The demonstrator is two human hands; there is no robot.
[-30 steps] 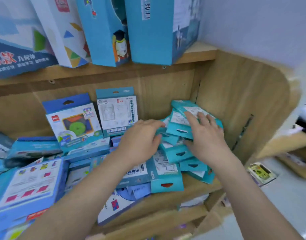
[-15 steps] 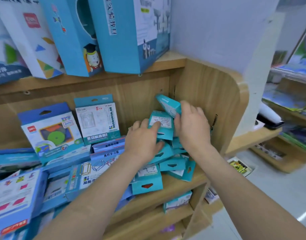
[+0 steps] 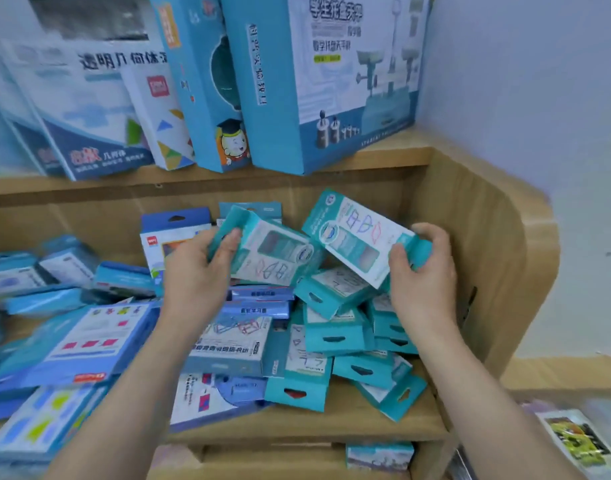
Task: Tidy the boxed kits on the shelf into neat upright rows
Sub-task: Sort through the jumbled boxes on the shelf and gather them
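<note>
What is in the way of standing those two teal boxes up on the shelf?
A messy pile of teal boxes covers the shelf just below. The left hand holds one box above it, the right hand another box.

Wooden shelf, jumbled teal kits

Shop: wooden shelves stacked with boxed kits for sale.

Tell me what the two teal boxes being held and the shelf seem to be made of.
Left box in the left hand and right box in the right hand: probably thin printed cardboard, slightly glossy; folded edges and tabs. Shelf: wood or wood-look board, matte, grain showing.
</note>
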